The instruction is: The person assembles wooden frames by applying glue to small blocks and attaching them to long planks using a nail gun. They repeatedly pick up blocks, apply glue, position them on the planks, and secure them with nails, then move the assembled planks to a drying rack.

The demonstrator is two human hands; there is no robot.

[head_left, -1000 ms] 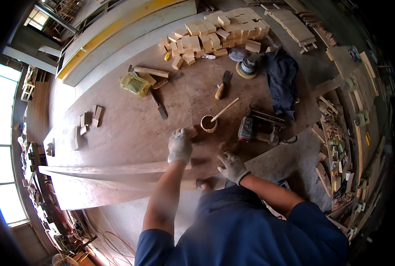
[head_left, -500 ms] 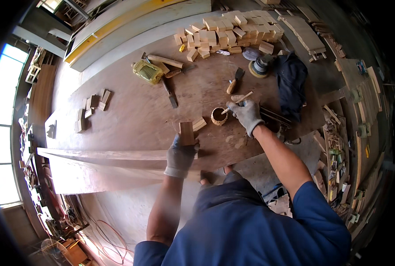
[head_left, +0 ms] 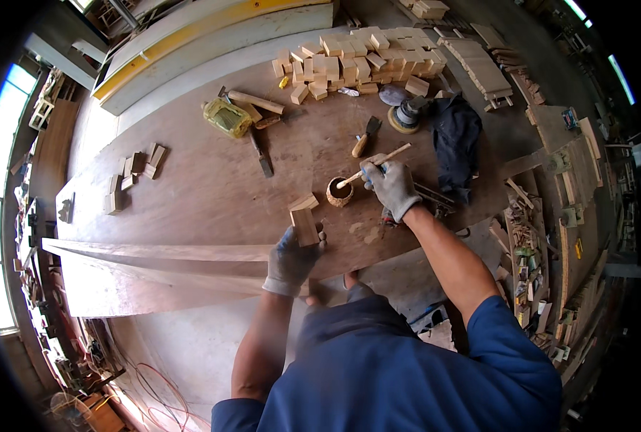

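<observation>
Left grip (head_left: 292, 261): gloved, clasped around the lower part of one wooden block (head_left: 305, 228), which is raised above the near side of the tabletop (head_left: 191, 194). A second block (head_left: 306, 203) appears just beyond its upper end; whether the two touch cannot be told.

Right grip (head_left: 391, 186): gloved, fingers pinching a slender pale stick (head_left: 394, 153). The stick slants, its lower end at the mouth of a small round cup (head_left: 339, 202) with a dark interior and crusted tan wall. The cup stands on the tabletop, to the right of the held block and well apart from it.

Beyond the cup: one scraper (head_left: 363, 143) with wooden handle, lying flat; one round-pad sander (head_left: 407, 115); one dark cloth (head_left: 456, 140), crumpled, beside the sander.

Far edge: one large heap of pale blocks (head_left: 367, 61), stacked unevenly.

Left of centre: one yellowish clear container (head_left: 227, 118), on its side; one chisel (head_left: 262, 158), near it.

Far left: a small cluster of blocks (head_left: 113, 196).

Near edge: one long wooden strip (head_left: 191, 253), extending leftward from beside the left grip.
</observation>
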